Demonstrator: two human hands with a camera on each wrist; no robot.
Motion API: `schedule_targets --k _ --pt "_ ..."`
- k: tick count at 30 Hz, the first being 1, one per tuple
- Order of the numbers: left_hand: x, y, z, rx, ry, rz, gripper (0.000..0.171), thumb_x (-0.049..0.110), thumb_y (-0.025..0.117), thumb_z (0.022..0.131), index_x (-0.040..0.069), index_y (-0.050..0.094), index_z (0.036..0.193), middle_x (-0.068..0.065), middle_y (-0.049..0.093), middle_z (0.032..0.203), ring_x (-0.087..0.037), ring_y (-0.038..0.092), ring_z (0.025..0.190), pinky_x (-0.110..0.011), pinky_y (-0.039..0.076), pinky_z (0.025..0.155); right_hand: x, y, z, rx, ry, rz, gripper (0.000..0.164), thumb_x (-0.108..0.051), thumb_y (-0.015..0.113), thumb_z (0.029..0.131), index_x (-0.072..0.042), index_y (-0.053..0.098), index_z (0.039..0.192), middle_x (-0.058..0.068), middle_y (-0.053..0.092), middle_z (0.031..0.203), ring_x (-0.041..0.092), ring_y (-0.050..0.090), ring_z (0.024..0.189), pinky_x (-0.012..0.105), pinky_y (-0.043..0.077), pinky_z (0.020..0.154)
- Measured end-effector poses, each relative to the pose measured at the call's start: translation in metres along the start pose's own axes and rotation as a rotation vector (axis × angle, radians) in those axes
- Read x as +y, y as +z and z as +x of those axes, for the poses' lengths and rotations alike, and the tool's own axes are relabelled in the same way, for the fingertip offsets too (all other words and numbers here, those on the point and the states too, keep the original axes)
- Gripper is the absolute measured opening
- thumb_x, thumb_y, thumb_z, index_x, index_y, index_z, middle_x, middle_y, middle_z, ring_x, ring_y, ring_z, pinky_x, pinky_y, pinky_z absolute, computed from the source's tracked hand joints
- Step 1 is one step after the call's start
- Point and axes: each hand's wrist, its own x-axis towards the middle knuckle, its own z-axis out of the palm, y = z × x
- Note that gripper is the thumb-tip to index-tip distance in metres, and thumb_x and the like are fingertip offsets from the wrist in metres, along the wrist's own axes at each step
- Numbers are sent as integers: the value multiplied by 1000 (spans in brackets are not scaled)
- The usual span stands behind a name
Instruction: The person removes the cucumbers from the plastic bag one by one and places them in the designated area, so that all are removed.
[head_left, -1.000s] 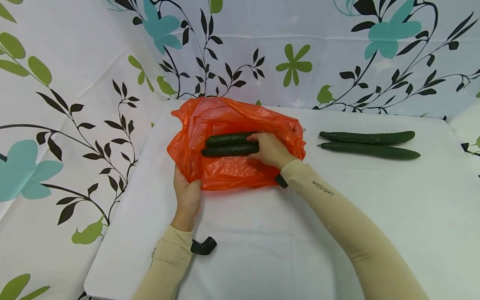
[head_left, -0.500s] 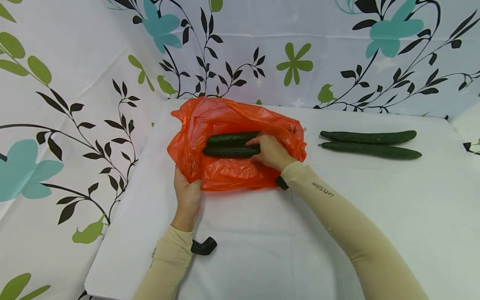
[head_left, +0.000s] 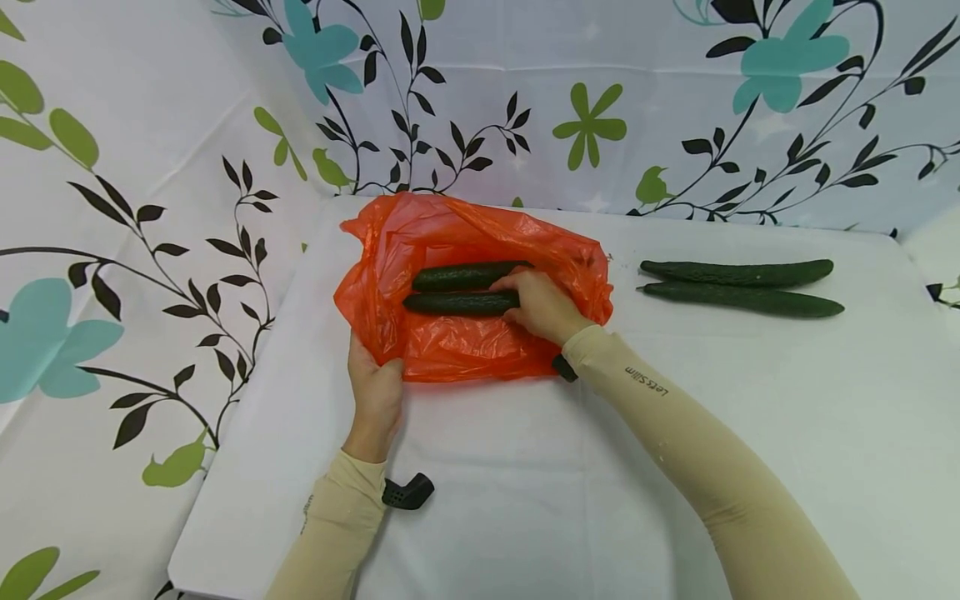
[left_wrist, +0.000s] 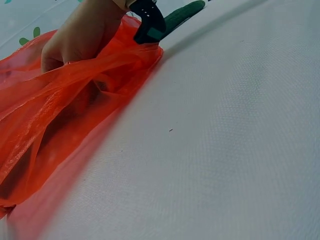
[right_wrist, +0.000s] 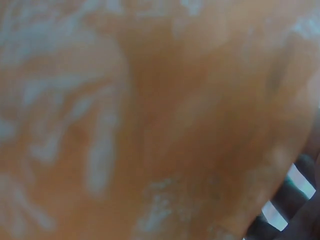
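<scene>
A crinkled orange-red plastic bag lies at the back of the table, its mouth gaping toward me. Two dark green cucumbers lie side by side inside: the far cucumber and the near cucumber. My left hand holds the bag's front left edge, thumb on top. My right hand reaches into the bag and grips the right end of the near cucumber, its index finger between the two. In the left wrist view the right hand dips behind the bag's raised edge. Blurred orange plastic fills most of the right wrist view.
Two longer cucumbers, one behind and one in front, lie on the white table right of the bag. A patterned cloth hangs behind and to the left. A black wrist device sits at the left sleeve.
My right hand's fingers have drawn back slightly to the right, off the far cucumber, whose right end now shows more. The left hand has stayed on the bag.
</scene>
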Motion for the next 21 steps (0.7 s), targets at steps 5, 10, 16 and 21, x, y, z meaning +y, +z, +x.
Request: schedule_targets --k 5,10,16,21 --pt "2 2 0 -11 35 -11 82 -29 38 77 11 37 149 -9 44 144 -26 44 132 -38 39 113 -1 -1 -5 4 -38 -52 40 -8 77 89 -11 70 128 5 65 117 23 57 112 37 46 105" --pt "4 2 1 1 93 -35 83 -29 36 76 11 37 149 -12 43 146 -29 42 133 -41 38 114 -5 -6 -12 28 -59 -20 39 -7 77 89 -12 70 127 4 65 117 22 56 112 37 46 104" --pt "7 1 0 50 145 -70 90 -30 39 78 15 31 156 -5 43 150 -26 40 138 -44 39 113 -7 -12 -19 61 -95 8 38 -5 76 89 -12 71 126 3 65 117 21 57 111 37 47 102" --pt "8 1 -1 76 150 -53 88 -30 42 81 17 33 154 -6 44 147 -25 42 135 -45 42 110 -8 -15 -26 65 -87 50 38 -7 76 89 -14 70 127 2 64 116 20 55 111 36 47 102"
